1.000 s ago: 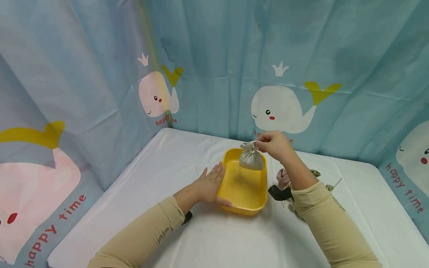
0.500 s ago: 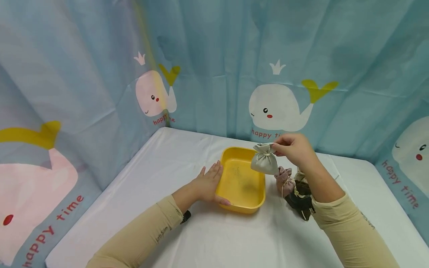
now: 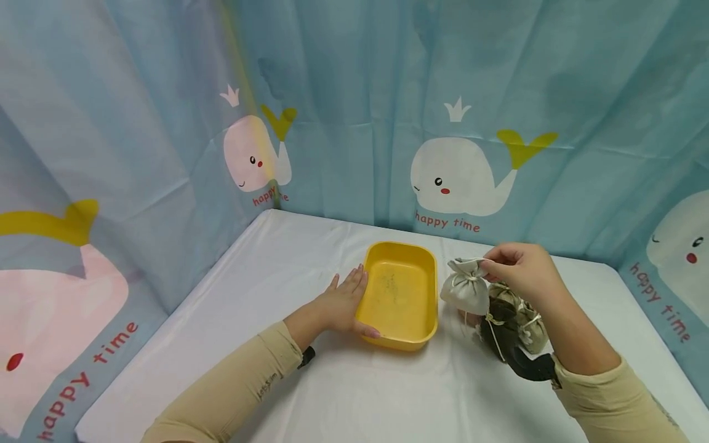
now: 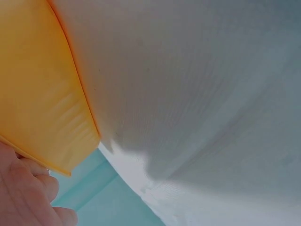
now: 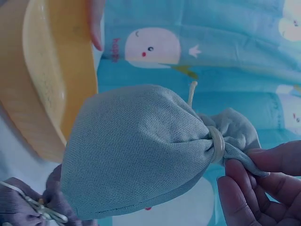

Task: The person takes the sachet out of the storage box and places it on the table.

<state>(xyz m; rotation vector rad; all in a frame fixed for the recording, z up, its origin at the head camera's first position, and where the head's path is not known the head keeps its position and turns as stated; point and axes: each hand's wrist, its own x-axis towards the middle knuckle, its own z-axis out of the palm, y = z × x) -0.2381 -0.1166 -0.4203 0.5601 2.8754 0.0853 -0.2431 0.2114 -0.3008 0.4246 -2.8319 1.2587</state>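
My right hand [image 3: 523, 271] pinches the gathered neck of a pale grey drawstring pouch [image 3: 465, 292] and holds it up, right of the yellow tray [image 3: 396, 335]. In the right wrist view the pouch [image 5: 136, 150] hangs full, its cord tied round the neck, with thumb and fingers on the cloth frill. My left hand [image 3: 338, 307] rests with straight fingers against the tray's left rim. The tray's inside shows only dark specks. Below the held pouch lie a dark pouch [image 3: 498, 332] and a patterned green one [image 3: 532, 326]; a mauve pouch [image 5: 23, 202] is partly hidden.
A white-covered table [image 3: 266, 277] carries everything. Behind and beside it hangs a blue curtain [image 3: 343, 154] printed with whales. A black wrist strap piece [image 3: 528, 363] juts from under the right forearm, close to the pouches.
My right hand has carried the grey pouch from over the tray to the right, lowering it in front of the other pouches. The left hand stays at the tray's rim.
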